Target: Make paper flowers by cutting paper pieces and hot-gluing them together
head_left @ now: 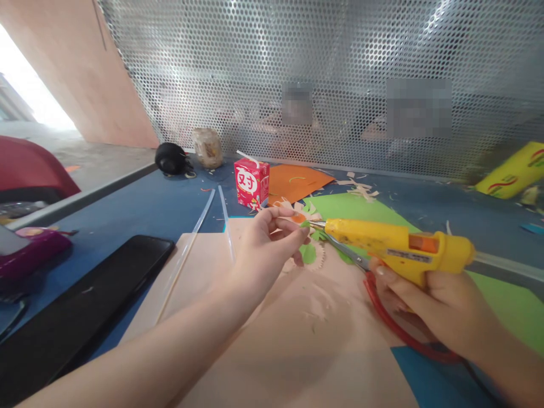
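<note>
My right hand (450,306) grips a yellow hot glue gun (369,238), its nozzle pointing left. My left hand (267,243) is closed in a pinch on a small green paper piece (305,225), right by the nozzle tip; the nozzle seems to meet it. Just behind the fingers lies a paper flower with an orange centre (298,218), partly hidden. Below the fingers, a green cut-out (309,254) rests on a scallop-edged pale piece. Red-handled scissors (376,300) lie under the glue gun, partly covered by my right hand.
Pale paper sheets (293,362) cover the table's middle. Clear glue sticks (199,212), a black phone (93,300) and a purple device (34,249) are leftward. A red drink carton (250,182), orange paper (293,178), green paper (361,209) and scraps stand or lie before a perforated metal panel (255,68).
</note>
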A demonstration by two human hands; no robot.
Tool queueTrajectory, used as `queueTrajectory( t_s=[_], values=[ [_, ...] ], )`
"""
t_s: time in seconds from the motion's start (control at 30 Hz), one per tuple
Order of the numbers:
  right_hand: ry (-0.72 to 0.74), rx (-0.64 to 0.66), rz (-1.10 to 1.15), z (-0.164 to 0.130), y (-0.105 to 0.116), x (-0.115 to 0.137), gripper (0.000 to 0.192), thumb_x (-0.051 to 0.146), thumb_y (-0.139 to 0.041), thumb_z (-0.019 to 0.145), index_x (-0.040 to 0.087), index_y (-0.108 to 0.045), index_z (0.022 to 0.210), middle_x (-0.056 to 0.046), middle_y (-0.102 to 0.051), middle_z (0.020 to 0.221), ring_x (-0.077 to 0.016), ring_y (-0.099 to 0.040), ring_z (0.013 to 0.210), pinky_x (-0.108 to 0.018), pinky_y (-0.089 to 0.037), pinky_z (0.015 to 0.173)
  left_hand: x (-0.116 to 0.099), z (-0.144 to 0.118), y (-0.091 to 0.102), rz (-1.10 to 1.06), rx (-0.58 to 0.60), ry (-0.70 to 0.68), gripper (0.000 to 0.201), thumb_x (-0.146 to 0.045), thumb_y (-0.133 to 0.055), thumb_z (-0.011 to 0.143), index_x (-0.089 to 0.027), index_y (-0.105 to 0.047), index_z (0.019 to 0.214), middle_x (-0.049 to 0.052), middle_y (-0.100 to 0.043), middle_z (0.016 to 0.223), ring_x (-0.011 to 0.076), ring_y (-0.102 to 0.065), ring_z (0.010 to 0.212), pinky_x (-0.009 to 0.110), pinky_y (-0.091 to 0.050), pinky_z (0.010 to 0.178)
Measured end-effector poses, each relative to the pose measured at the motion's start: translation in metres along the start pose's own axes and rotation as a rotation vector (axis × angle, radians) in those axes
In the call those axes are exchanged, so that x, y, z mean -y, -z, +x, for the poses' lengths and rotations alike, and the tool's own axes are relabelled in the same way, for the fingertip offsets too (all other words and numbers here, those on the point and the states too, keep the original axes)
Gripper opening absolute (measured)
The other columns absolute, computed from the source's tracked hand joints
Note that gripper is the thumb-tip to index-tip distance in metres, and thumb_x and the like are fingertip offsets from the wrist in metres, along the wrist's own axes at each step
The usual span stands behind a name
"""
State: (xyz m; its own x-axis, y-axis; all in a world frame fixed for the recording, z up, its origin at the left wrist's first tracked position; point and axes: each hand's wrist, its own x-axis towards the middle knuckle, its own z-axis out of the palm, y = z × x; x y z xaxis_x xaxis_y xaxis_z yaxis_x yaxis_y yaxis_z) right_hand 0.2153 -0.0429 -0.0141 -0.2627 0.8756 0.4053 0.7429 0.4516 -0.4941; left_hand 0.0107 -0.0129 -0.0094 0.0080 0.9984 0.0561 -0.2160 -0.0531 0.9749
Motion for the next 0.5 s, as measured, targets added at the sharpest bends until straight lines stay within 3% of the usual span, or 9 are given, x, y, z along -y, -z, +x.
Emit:
queueTrajectory(
  t_s=[0.27, 0.4, 0.5],
  values=[
    [-0.139, 0.089, 0.078, 0.002, -0.003, -0.005, 0.038, 0.043, -0.041, 0.081, 0.023, -0.042, 0.049, 0.002, -0.043, 0.039, -0.0137, -0.047, 0.039, -0.026, -0.046, 0.047, -0.001, 0.0, 0.0, -0.016, 0.004, -0.028, 0.024, -0.016, -0.064, 0.068, -0.015, -0.048, 0.086, -0.004, -0.053, 0.06, 0.0115, -0.059, 0.06, 0.017, -0.045, 0.04],
    [-0.334, 0.13, 0.367, 0.009, -0.001, -0.006, 0.027, 0.044, -0.045, 0.081, 0.02, -0.055, 0.073, 0.003, -0.047, 0.039, -0.0134, -0.049, 0.038, -0.024, -0.045, 0.044, -0.002, 0.002, 0.002, 0.039, -0.001, 0.001, 0.029, -0.023, -0.068, 0.066, -0.015, -0.05, 0.087, -0.003, -0.055, 0.065, 0.0081, -0.056, 0.054, 0.014, -0.037, 0.036],
    [-0.505, 0.031, 0.631, 0.019, 0.004, -0.009, 0.024, 0.038, -0.049, 0.08, 0.017, -0.055, 0.091, 0.001, -0.057, 0.047, -0.0134, -0.053, 0.038, -0.023, -0.043, 0.038, -0.004, 0.003, 0.002, 0.074, -0.022, 0.025, 0.031, -0.026, -0.07, 0.063, -0.015, -0.053, 0.087, -0.003, -0.056, 0.066, 0.0035, -0.05, 0.048, 0.012, -0.031, 0.036]
  ],
)
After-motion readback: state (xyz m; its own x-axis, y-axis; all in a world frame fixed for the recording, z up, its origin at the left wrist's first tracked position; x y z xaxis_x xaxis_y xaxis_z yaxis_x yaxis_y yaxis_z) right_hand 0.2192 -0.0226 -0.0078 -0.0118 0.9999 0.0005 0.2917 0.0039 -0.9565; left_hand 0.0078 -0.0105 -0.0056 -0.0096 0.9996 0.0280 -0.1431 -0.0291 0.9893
